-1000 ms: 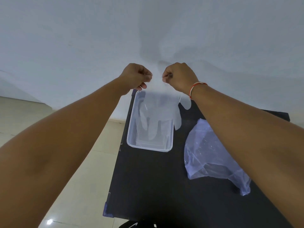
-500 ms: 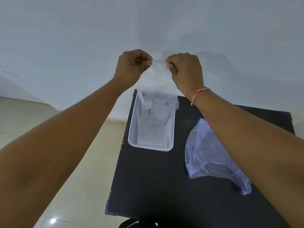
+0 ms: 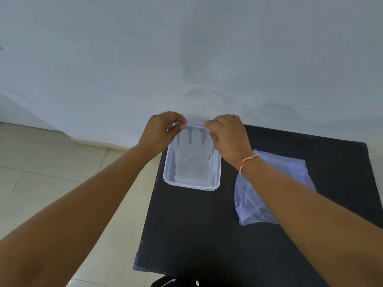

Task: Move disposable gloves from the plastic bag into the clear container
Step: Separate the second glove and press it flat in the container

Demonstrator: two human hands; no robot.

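Note:
A thin clear disposable glove (image 3: 194, 150) hangs by its cuff between my two hands, its fingers down inside the clear container (image 3: 191, 184). My left hand (image 3: 163, 131) pinches the cuff's left corner and my right hand (image 3: 228, 137) pinches the right corner, both just above the container's far end. The container is a rectangular clear tub on the black table (image 3: 196, 228). The plastic bag (image 3: 269, 189) lies crumpled flat to the container's right, partly hidden under my right forearm.
The black table stands against a pale wall (image 3: 186, 59). Its left edge drops off to a tiled floor (image 3: 62, 172). A dark object (image 3: 172, 282) shows at the table's near edge.
Both hands have come down with the glove, from well above the tub to just over its far rim. The glove now hangs inside the container.

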